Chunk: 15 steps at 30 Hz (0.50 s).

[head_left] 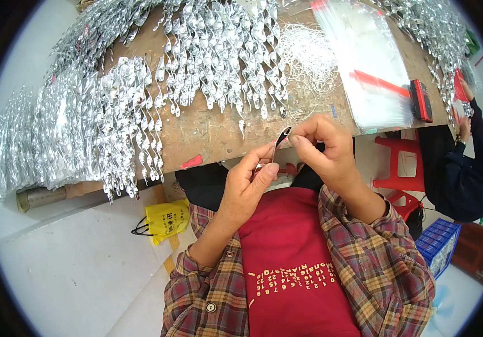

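Note:
My left hand (251, 182) is closed, with thumb and fingers pinching a narrow shiny strip (282, 138) that looks black with a pale edge. The strip points up and away, just past the table's near edge. Close to its tip, my right hand (326, 145) is closed in a pinch of thumb and forefinger. What sits between those fingertips is too small to make out. Behind my right hand, a tangle of thin white string (308, 56) lies on the table, and loose loops of it trail toward the fingers.
Rows of silver spiral strips (213, 56) cover the worn wooden table (196, 137), with more (78, 123) at left. Clear plastic bags (370, 62) and a red-and-black device (421, 101) lie at right. A yellow bag (165, 220) is below left. Another person (460, 174) works at right beside red stools (401, 163).

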### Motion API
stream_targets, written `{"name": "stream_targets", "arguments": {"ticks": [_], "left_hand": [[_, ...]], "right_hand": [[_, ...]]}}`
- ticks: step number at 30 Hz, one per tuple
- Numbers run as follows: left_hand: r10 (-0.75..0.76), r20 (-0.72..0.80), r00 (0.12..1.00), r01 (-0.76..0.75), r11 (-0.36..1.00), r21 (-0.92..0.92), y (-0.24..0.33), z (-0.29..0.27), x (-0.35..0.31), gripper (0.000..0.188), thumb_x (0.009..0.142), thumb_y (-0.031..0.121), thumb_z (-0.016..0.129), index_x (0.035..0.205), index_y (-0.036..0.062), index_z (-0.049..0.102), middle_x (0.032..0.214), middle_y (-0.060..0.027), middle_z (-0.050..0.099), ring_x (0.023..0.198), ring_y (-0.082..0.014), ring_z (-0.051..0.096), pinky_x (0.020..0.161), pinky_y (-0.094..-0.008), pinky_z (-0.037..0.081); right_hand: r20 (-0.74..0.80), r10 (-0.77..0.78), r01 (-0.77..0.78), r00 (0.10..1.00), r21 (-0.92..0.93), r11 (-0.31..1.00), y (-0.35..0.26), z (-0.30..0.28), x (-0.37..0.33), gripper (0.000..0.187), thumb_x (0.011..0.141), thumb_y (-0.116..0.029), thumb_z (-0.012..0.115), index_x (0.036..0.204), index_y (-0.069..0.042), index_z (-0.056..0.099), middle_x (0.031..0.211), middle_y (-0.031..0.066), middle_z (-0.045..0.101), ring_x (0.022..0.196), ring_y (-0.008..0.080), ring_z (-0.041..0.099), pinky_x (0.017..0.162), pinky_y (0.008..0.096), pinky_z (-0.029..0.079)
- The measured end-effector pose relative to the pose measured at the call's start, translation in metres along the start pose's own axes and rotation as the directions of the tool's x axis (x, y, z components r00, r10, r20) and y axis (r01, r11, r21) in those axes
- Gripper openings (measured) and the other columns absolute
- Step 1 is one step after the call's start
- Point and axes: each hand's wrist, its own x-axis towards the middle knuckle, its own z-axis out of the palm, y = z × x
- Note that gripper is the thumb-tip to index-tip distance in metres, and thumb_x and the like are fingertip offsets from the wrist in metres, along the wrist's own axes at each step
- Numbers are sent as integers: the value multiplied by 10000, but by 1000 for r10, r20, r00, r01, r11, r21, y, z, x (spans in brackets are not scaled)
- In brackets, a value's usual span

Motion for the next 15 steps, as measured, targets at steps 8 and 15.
{"name": "stream_targets", "arguments": {"ticks": [8,15], "left_hand": [[18,-5,1000,-18,1000,5,-1,0,0,397,936,239,502,1233,-21,463,798,-5,526,714,-51,474,637,-182,388],[26,-10,1000,-26,1000,11,-5,-1,-1,397,934,240,506,1229,-22,462,830,-11,530,737,-53,489,644,-184,397]], "right_hand": [[86,45,-61,995,206,977,3,4,-2,83,842,-49,588,893,-6,540,756,43,601,625,72,573,557,202,457],[172,107,-161,979,342,926,2,3,-2,263,872,-82,561,1094,-19,435,730,44,613,664,73,577,580,183,441]]}}
